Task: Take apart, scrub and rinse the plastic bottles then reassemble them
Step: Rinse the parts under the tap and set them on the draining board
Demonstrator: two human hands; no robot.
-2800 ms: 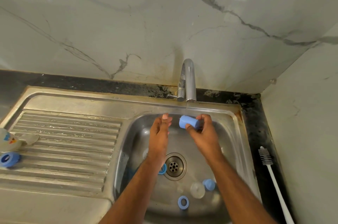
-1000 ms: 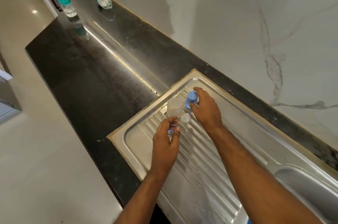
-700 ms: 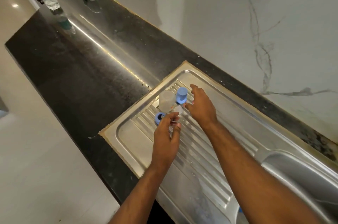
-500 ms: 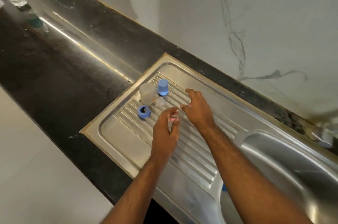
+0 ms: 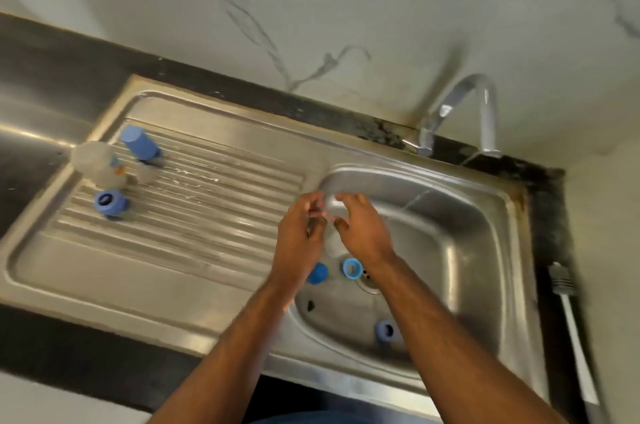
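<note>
We take the steel sink (image 5: 485,202) as our landmark; its ribbed draining board (image 5: 207,215) runs off to the left of the bowl, and the chrome tap (image 5: 485,105) stands behind the bowl with a thin stream falling from its spout. A long white bottle brush (image 5: 571,319) lies on the dark counter just right of the sink.

Both hands meet over the bowl's left edge; the left hand (image 5: 298,243) has its fingers bent inward and the right hand (image 5: 363,233) has its fingers loosely curved with the thumb apart, but the blur hides whether anything is pinched between them, so we cannot tell the grip of either.

At the far left end of the draining board stand the pieces that look rinsed: a clear bottle body (image 5: 91,160), a tall blue cap (image 5: 140,143) just beside it, a small clear part (image 5: 145,174) and a blue collar (image 5: 109,203) nearer us. Down in the bowl, beside the drain, lie a blue cap (image 5: 318,274), a pale blue ring (image 5: 352,268) and, nearer us, another blue collar (image 5: 385,330).

We judge the rinsing step is in hand; the next move calls for reaching down to one of the bowl pieces, closing on it firmly since it is wet, and lifting it under the stream.
</note>
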